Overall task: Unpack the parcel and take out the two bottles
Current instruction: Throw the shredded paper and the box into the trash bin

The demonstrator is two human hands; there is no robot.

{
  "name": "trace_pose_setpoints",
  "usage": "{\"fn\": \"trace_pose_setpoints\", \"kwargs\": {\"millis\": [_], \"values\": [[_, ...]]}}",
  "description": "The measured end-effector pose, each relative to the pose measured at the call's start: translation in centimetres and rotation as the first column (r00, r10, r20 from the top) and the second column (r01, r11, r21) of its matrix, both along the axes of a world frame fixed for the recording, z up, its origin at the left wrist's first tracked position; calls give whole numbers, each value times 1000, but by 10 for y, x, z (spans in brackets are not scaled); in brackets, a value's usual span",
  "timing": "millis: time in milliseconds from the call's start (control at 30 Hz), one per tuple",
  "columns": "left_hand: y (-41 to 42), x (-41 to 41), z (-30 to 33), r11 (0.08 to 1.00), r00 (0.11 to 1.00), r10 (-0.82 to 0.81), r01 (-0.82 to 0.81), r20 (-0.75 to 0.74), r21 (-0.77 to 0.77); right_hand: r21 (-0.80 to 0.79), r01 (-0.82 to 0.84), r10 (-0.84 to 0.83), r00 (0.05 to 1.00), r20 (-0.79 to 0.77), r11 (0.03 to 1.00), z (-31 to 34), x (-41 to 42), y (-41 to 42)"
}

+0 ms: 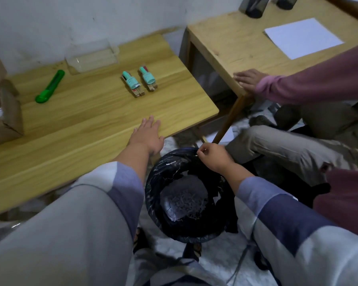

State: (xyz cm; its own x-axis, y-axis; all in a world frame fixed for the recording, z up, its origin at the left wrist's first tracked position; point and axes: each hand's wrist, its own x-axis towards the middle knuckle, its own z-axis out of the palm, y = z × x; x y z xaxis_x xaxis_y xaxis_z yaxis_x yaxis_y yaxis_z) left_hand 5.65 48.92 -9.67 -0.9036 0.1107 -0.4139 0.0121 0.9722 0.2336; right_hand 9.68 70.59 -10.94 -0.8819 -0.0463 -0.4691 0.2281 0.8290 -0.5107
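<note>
The wooden surface (87, 112) has bare board between the items and its near edge; a second table stands to the right across a narrow gap. Left hand (148, 134) lies flat on the near right corner of the surface, fingers spread, holding nothing. Right hand (212, 155) pinches the rim of the black-lined bin (186, 195) below the surface edge. The two bottles (140, 81), teal-capped, lie side by side mid-surface, apart from the green knife (50, 86) and the cardboard box (4, 112) at left.
</note>
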Motion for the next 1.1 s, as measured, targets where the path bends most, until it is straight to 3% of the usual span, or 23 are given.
{"fn": "trace_pose_setpoints", "kwargs": {"millis": [200,400,567,700,933,1100], "values": [[-9,17,29,995,996,75,-72,-47,66,24,-130,131,989,-64,991,36,-13,-18],[-65,37,77,968,965,239,-227,-111,111,21,-298,298,941,-159,954,87,-36,-89],[-153,71,111,902,883,427,-404,-193,149,19,-461,450,855,-258,887,126,-41,-189],[-243,95,126,808,766,589,-550,-257,213,-11,-556,524,789,-320,831,145,-37,-282],[-390,110,117,656,613,754,-692,-237,301,0,-574,536,765,-358,819,147,-48,-425],[-446,90,98,573,557,814,-724,-165,384,-8,-462,432,837,-337,887,120,-74,-482]]}}
